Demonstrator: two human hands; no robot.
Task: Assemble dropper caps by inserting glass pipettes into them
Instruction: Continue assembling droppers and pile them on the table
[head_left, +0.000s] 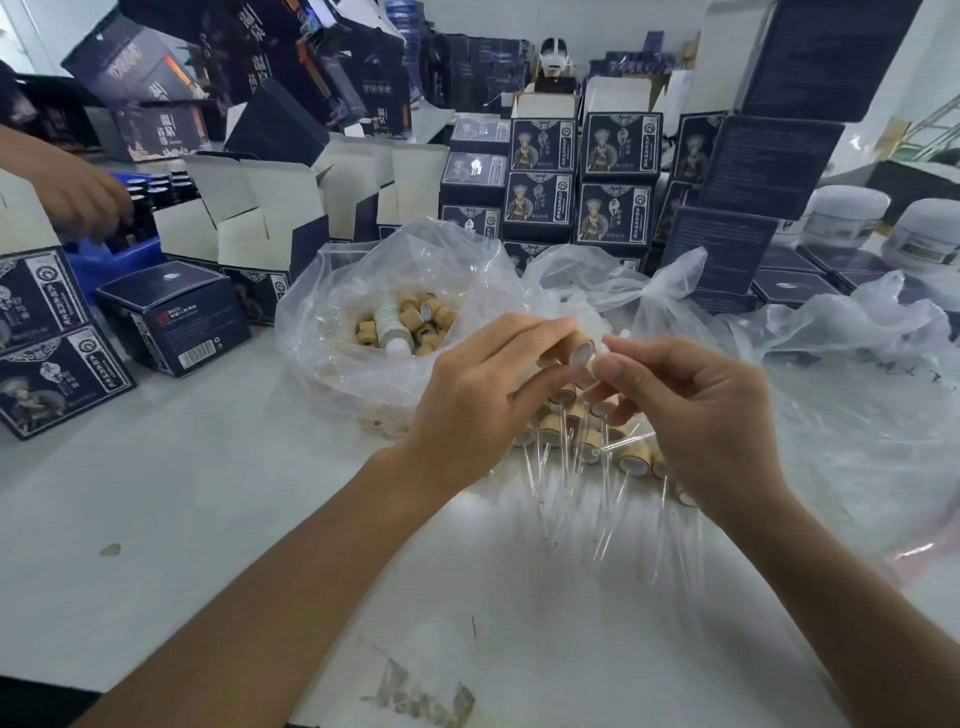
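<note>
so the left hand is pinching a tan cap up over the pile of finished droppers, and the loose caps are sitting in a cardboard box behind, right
Not quite. The head view shows the loose caps lying in a clear plastic bag, not a cardboard box. The rest stands: the left hand pinches a tan cap above the pile of finished droppers, with the right hand beside it.

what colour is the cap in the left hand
Tan, with a pale whitish inside; the left hand pinches the cap, seen in the head view.

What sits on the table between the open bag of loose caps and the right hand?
Head view: the pile of assembled droppers, caps with glass pipettes pointing toward the camera, lies between the bag of caps and the right hand, partly under both hands.
</note>
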